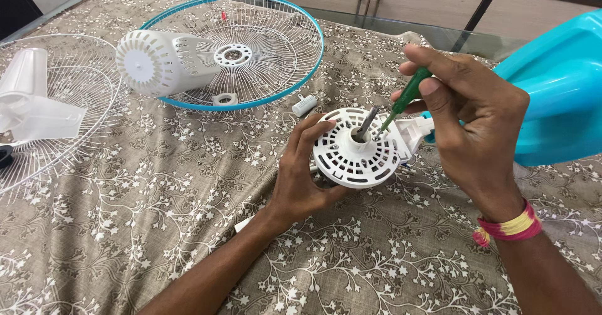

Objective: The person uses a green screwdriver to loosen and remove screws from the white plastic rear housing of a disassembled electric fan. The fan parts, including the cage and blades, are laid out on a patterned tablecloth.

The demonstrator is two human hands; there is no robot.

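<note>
Green screwdriver (409, 95) on white motor housing (354, 149)

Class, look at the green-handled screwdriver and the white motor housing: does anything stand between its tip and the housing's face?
Nothing visible does. The screwdriver tip reaches the housing face just beside the metal shaft.

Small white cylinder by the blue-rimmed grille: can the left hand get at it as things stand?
Probably yes, once freed. The cylinder lies bare on the cloth just beyond the left hand, nothing between them. But that hand now holds the motor housing, which it would have to let go.
</note>
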